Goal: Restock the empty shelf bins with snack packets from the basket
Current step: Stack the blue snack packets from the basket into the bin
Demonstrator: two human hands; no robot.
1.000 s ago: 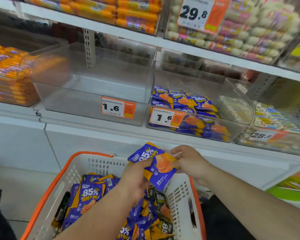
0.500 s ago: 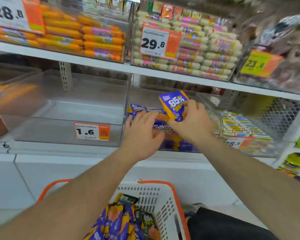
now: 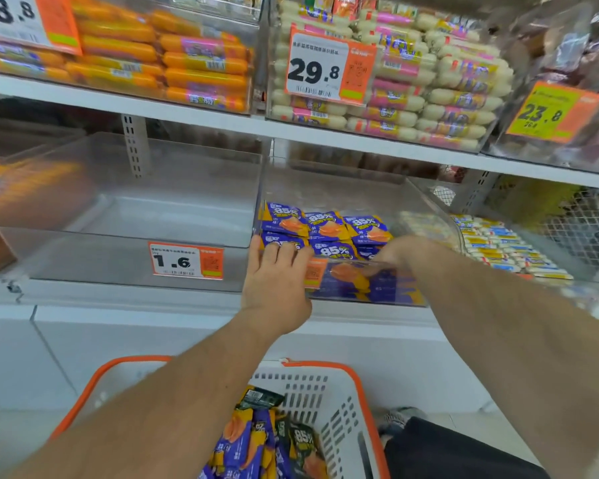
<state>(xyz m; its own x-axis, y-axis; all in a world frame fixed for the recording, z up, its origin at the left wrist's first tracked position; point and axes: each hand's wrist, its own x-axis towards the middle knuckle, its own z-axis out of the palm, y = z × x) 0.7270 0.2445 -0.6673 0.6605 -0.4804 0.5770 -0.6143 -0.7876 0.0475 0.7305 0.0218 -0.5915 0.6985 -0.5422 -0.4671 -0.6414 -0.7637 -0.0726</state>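
Purple and orange snack packets [image 3: 325, 226] marked 85% lie in rows in a clear shelf bin [image 3: 426, 205] on the middle shelf. My left hand [image 3: 277, 281] rests with straight fingers on the bin's front edge, touching the front packets. My right hand [image 3: 395, 252], blurred, reaches over the front rim from the right, its fingers down among the front-row packets; whether they pinch one is unclear. To the left stands an empty clear bin [image 3: 173, 216] with a 1.6 price tag [image 3: 185, 261]. Below, the white basket with an orange rim [image 3: 325, 365] holds more packets [image 3: 249, 440].
The upper shelf carries bins of orange sausages [image 3: 173, 63] and white-and-pink sausages [image 3: 446, 98]. A bin of small pale packets [image 3: 509, 243] sits right of the stocked bin. An orange-filled bin [image 3: 0, 216] is at the far left. A white cabinet front [image 3: 153, 333] runs beneath the shelf.
Both hands rose from the basket to the shelf bin with a purple packet. The packet my right hand held upright half a second ago is down among the front row.
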